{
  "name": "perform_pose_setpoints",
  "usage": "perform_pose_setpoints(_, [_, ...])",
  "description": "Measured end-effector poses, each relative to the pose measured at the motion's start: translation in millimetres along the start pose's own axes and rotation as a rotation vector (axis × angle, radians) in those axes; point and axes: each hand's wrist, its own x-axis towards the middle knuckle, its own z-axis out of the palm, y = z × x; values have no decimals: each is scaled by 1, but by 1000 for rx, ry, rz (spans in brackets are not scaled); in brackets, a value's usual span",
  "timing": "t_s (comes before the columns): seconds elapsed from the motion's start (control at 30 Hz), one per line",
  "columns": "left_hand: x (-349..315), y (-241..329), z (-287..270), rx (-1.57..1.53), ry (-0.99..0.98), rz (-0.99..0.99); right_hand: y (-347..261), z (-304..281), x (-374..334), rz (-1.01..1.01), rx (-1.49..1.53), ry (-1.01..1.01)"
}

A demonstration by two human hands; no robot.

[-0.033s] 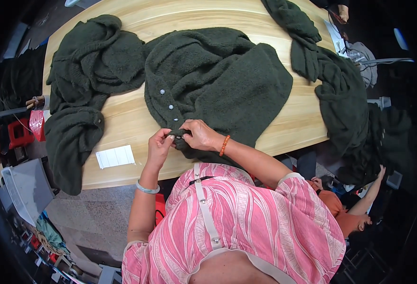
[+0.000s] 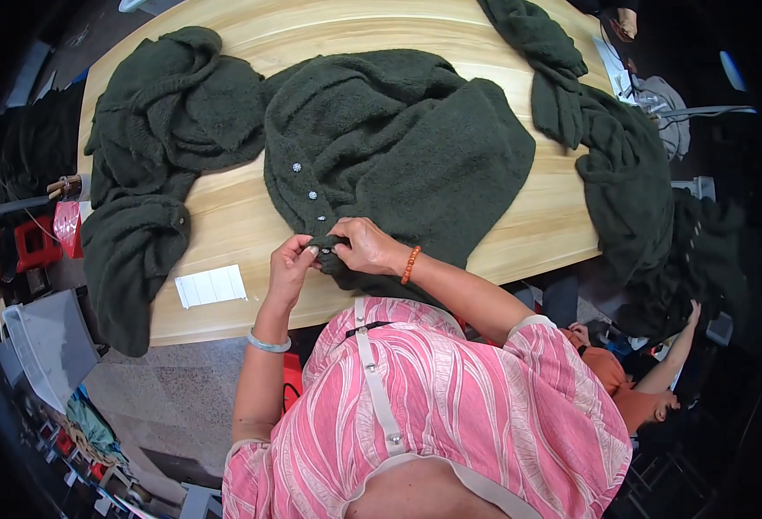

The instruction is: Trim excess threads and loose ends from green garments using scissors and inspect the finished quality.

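A dark green fuzzy cardigan (image 2: 441, 147) lies bunched in the middle of the table, its near edge gathered towards me. Down its left front runs a line of shiny round buttons (image 2: 313, 195). At the lower end of that line, my left hand (image 2: 291, 266) pinches the button band between thumb and fingers. Close beside it, my right hand (image 2: 365, 248) also grips the band, its fingers curled under. A small button (image 2: 326, 251) shows between the two hands. The fingertips partly cover the cloth there.
More dark green knit garments lie on the left (image 2: 173, 112) and over the right edge (image 2: 627, 173). A white paper strip (image 2: 211, 287) rests near the front edge of the wooden table (image 2: 502, 251). At lower right a person in orange (image 2: 658, 402) reaches towards dark knitwear (image 2: 701, 259).
My hands and the cardigan look the same. At far right, the other person's raised hand and the dark knitwear beside it have shifted slightly.
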Motion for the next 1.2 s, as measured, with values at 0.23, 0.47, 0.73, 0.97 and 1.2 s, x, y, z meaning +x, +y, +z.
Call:
perform_pose_setpoints(0.23, [-3,7,-7,15,-38,-59,-7,-12,6,18,113,-139])
perform_pose_setpoints(0.47, [-3,22,-11,97,-89,-29,-3,-13,8,176,532,-219])
perform_pose_setpoints(0.73, [-9,1,-4,-187,102,-155,-18,-1,6,-93,14,-80])
perform_pose_setpoints(0.97, [-5,0,-13,-189,27,-40,-20,10,8,-50,-63,-85])
perform_pose_setpoints(1.2, [-15,1,-8,139,19,131,-18,8,-6,-121,-67,-112])
